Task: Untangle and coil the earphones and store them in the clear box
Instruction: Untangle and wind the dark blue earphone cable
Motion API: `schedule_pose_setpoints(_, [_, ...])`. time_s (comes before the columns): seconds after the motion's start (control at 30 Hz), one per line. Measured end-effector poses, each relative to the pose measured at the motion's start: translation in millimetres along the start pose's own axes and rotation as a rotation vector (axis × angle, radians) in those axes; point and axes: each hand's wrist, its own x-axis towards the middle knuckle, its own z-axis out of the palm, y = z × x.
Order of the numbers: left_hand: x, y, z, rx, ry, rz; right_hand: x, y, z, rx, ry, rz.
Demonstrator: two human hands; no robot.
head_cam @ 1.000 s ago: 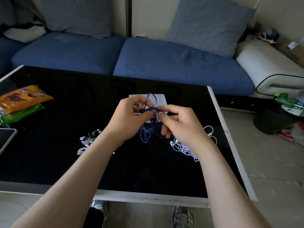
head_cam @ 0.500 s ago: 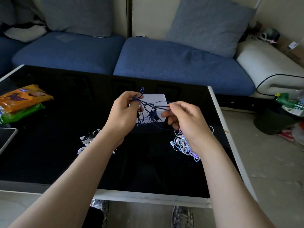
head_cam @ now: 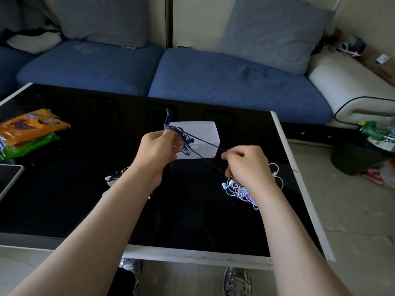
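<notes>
Dark earphones (head_cam: 205, 142) held above black table (head_cam: 74, 189); blue sofa (head_cam: 235, 86) behind.

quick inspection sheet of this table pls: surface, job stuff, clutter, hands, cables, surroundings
surface: glossy black table with a white rim, strong reflections
job's things: dark blue earphones held above the table, bunched at the left end; clear box behind them, contents cannot tell; white earphone tangle lying under the right wrist
clutter: orange snack packet, green packet, tablet at the left edge; small white pieces beside the left forearm, too unclear to name
hands: left hand grips the blue bunch; right hand pinches one strand, stretched straight between them
cables: nothing seen apart from the earphones' own cords
surroundings: blue sofa, grey cushions, dark bin on the floor
</notes>
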Motion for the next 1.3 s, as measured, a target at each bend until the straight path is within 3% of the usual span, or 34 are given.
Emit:
schedule_pose_setpoints(0.13, [2.2, 1.6, 2.0, -0.12, -0.012, -0.066, -2.6, -4.7, 3.1, -0.089, -0.006, 0.015])
schedule_pose_setpoints(0.27, [-3.4, 10.0, -0.4, -0.354, -0.127, -0.157, -9.3, -16.0, 1.0, 0.009, -0.29, 0.172])
schedule_pose_setpoints(0.37, [-7.2, 12.4, -2.8, -0.381, -0.222, -0.177, -10.1, -13.4, 2.7, 0.02, -0.428, 0.216])
schedule_pose_setpoints(0.6, [-12.0, 11.7, 4.1, -0.189, -0.37, -0.057, -2.9, -2.1, 13.0, -0.153, -0.362, 0.051])
schedule_pose_setpoints(0.8, [-14.8, 9.6, 0.8, -0.089, -0.404, -0.039, 2.1, -6.0, 12.2, 0.016, -0.024, -0.039])
schedule_pose_setpoints(0.9, [-14.9, 8.8, 1.7, -0.03, -0.438, -0.031, 0.3, -15.3, 12.0, 0.191, -0.1, -0.116])
schedule_pose_setpoints(1.03, [-17.0, 8.7, 4.7, -0.007, -0.466, -0.045, -2.7, -16.0, 15.8, 0.17, -0.141, -0.28])
schedule_pose_setpoints(1.3, [-14.5, 6.4, 3.3, 0.014, -0.448, -0.01, -4.5, -17.7, 14.1, 0.04, -0.239, -0.235])
